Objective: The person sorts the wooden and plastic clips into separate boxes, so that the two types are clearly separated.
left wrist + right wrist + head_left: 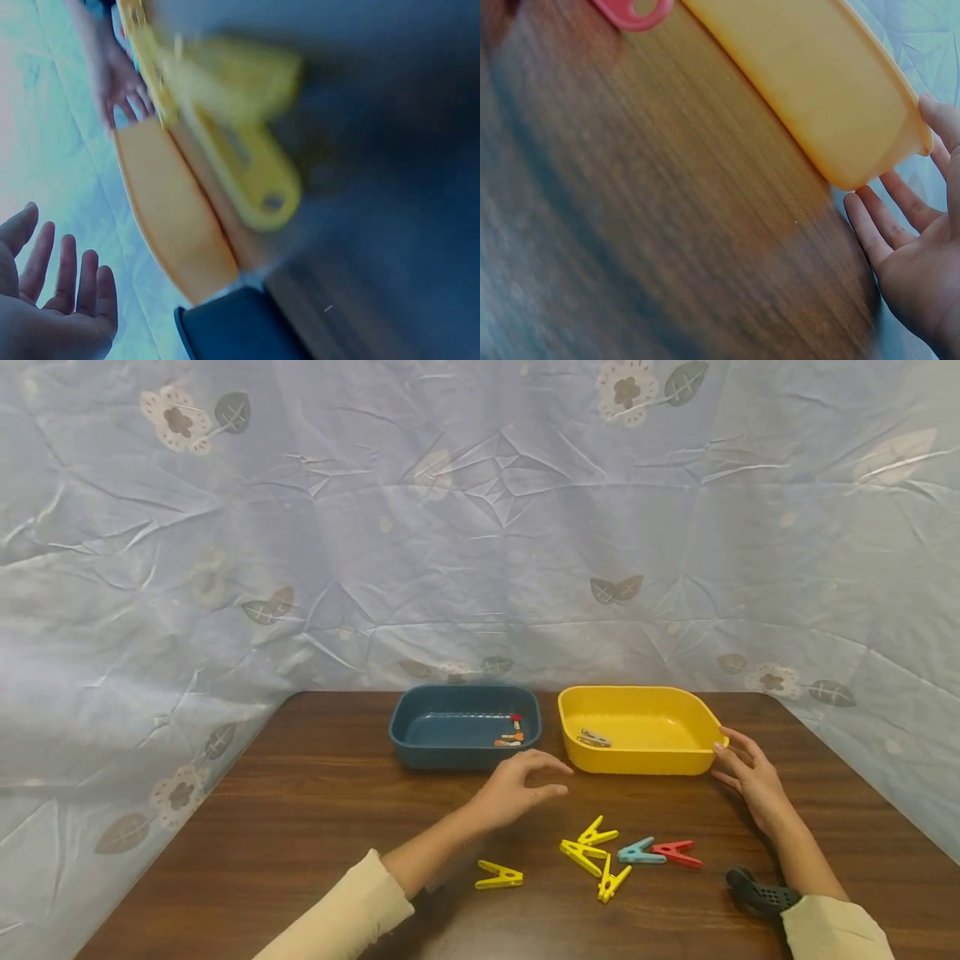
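Observation:
My left hand (517,787) hovers in front of the gap between the blue bin (465,758) and the yellow bin (637,763), fingers loosely bent, holding nothing. The left wrist view shows its fingers (66,289) spread apart. At the right corner of the yellow bin, my right hand (756,781) touches with outstretched fingers; in the right wrist view its fingertips (861,196) meet the outer wall and the thumb reaches the rim. On the table lie several yellow clothespins (581,853), a light-blue clothespin (640,851) and a red clothespin (678,852).
Small orange and red-topped clips (512,739) lie in the blue bin, and grey clips (594,738) in the yellow bin. One yellow clothespin (498,875) lies apart, near the left forearm. A floral cloth (480,568) hangs behind the wooden table (315,827).

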